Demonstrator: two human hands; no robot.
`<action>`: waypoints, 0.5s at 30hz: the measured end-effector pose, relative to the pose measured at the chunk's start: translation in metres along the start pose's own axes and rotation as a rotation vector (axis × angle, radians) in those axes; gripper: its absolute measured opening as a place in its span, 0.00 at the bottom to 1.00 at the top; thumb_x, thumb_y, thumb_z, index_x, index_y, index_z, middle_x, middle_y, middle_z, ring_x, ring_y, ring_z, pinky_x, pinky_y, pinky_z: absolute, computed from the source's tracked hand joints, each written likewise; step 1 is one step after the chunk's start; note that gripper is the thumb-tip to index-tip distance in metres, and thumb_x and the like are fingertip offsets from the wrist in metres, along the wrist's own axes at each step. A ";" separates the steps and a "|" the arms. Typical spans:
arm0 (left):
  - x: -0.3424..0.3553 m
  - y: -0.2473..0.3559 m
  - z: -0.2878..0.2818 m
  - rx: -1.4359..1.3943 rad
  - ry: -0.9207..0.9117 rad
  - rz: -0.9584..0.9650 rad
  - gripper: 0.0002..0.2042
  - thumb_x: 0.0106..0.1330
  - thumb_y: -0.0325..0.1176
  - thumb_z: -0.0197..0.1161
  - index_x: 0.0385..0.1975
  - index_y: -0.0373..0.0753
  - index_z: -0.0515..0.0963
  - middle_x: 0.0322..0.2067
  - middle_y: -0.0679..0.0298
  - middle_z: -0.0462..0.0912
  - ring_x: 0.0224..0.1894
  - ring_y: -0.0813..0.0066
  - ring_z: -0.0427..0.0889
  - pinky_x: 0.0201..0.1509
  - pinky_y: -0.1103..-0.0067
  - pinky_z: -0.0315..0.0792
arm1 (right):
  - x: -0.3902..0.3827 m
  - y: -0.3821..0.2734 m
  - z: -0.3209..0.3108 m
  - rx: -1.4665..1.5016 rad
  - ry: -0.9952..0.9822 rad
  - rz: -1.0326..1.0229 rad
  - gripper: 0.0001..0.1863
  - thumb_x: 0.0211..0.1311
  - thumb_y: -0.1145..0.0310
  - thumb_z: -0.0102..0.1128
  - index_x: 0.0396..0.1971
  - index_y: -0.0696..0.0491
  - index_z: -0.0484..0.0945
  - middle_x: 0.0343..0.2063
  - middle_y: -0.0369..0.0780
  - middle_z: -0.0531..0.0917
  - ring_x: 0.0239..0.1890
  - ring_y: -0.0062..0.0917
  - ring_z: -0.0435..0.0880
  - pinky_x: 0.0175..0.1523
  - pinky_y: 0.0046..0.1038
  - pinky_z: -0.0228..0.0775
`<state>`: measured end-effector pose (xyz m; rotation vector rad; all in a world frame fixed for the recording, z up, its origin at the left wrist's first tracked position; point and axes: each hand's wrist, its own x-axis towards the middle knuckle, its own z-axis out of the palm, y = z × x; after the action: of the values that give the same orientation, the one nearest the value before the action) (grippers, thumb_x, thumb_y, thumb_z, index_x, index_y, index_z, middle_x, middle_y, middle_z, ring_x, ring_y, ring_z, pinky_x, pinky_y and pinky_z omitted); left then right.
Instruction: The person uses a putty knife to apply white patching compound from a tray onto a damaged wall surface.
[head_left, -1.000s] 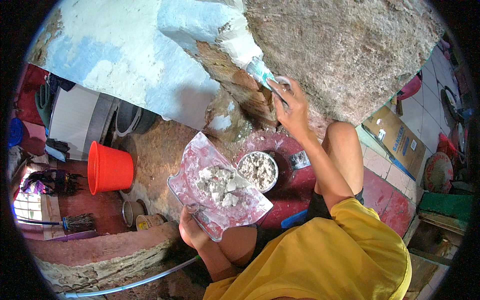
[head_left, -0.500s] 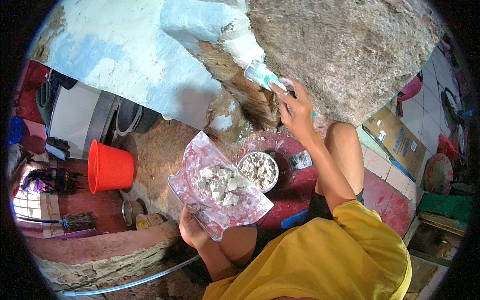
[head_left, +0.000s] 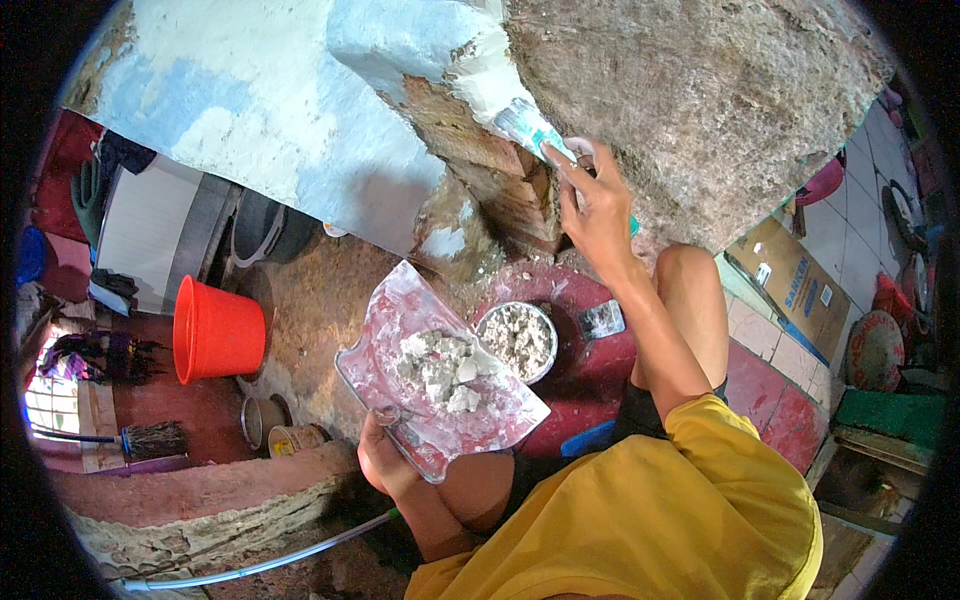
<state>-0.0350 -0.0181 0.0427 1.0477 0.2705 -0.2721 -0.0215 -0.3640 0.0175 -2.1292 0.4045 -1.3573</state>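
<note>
My left hand (head_left: 377,455) grips the lower edge of a reddish, plaster-smeared plastic board (head_left: 372,365) with a curved, dustpan-like outline. A heap of lumpy grey-white plaster (head_left: 440,370) lies on it. In my right hand (head_left: 598,215) is a white-and-teal scraper (head_left: 535,130), its blade coated white. The blade meets the fresh white patch (head_left: 490,85) on the corner of the wall, above a bare, broken stretch of brick (head_left: 470,150). Below, between my knees, stands a round container (head_left: 518,342) filled with more crumbly plaster.
A red bucket (head_left: 220,330) and a dark tub (head_left: 265,235) stand to the left. A low ledge (head_left: 200,490) with a pale hose (head_left: 270,567) runs at lower left. Rough bare wall (head_left: 690,110) spreads at upper right, with a flattened cardboard box (head_left: 790,280) beyond it.
My right hand has shifted the scraper slightly upward along the white patch. The left hand and the board have stayed almost still.
</note>
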 end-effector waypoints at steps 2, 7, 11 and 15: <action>0.000 0.000 0.000 -0.004 0.007 -0.007 0.16 0.59 0.33 0.56 0.41 0.26 0.73 0.38 0.54 0.79 0.39 0.63 0.80 0.43 0.69 0.75 | -0.001 -0.005 0.000 -0.015 -0.014 -0.021 0.25 0.45 0.86 0.55 0.45 0.48 0.80 0.43 0.45 0.75 0.39 0.37 0.77 0.42 0.30 0.70; -0.005 -0.007 0.003 0.048 0.106 0.127 0.13 0.57 0.31 0.58 0.37 0.27 0.74 0.34 0.56 0.79 0.35 0.64 0.80 0.40 0.71 0.75 | -0.009 -0.012 0.001 0.003 -0.082 -0.076 0.29 0.39 0.86 0.58 0.46 0.47 0.78 0.44 0.46 0.73 0.45 0.41 0.75 0.47 0.36 0.69; -0.005 -0.005 0.006 0.056 0.148 0.090 0.12 0.54 0.30 0.58 0.33 0.28 0.75 0.31 0.57 0.79 0.32 0.64 0.80 0.39 0.72 0.75 | -0.009 -0.011 0.000 0.036 -0.072 -0.045 0.29 0.39 0.86 0.58 0.46 0.47 0.79 0.44 0.47 0.73 0.44 0.42 0.75 0.47 0.36 0.69; -0.001 0.001 0.008 -0.012 0.150 -0.005 0.11 0.53 0.29 0.58 0.33 0.29 0.75 0.31 0.57 0.79 0.31 0.63 0.80 0.39 0.71 0.75 | -0.001 -0.006 -0.003 0.094 -0.077 0.106 0.27 0.41 0.85 0.57 0.46 0.48 0.79 0.44 0.47 0.73 0.44 0.42 0.75 0.46 0.36 0.69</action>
<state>-0.0347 -0.0245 0.0480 1.0572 0.4097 -0.1964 -0.0248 -0.3593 0.0213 -2.0464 0.4088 -1.2082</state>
